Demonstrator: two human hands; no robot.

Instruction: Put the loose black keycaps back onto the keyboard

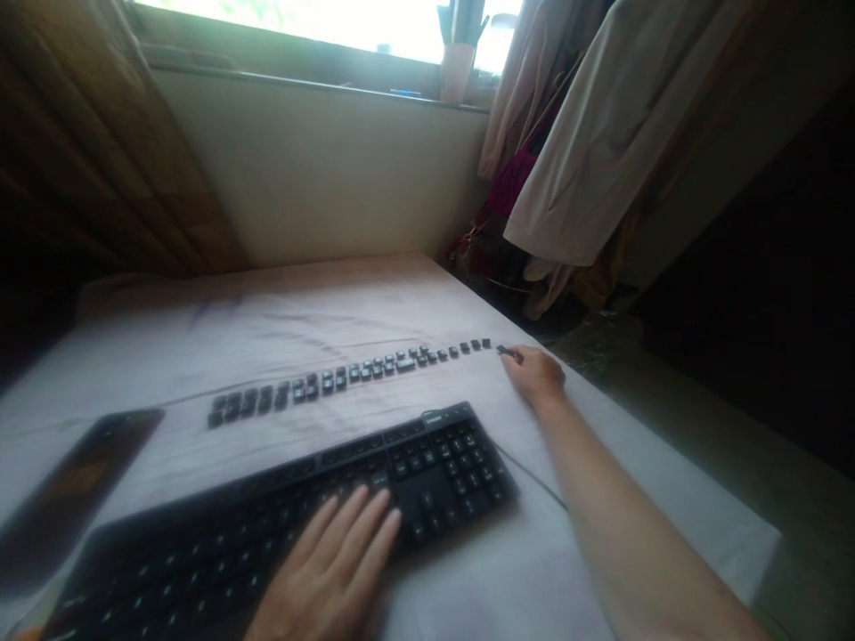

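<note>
The black keyboard (284,512) lies nearest, slanting across the pale cloth (481,588) from the lower left toward the middle, with its number pad at the right end. The left hand (334,570) rests palm down over its keys, fingers stretched out and lying side by side with narrow gaps; it grips nothing. At the keyboard's left, close to its far edge, lies a dark flat device (86,481), blurred. A thin cable (534,476) runs over the cloth from the keyboard's right end toward the right forearm.

Beyond the keyboard and apart from it, loose keycaps (327,382) form a long line, doubled over most of its length and single toward the right. Just past that right end, the right hand (534,374) pinches a small dark piece (506,351) between its fingertips, near the cloth's right edge.

Farther back stands a plain wall (321,169), with a brown curtain (86,133) at the left and pale garments (594,133) hanging at the right. Above the wall is a bright window (300,22), a pale pot (458,71) on its sill.
</note>
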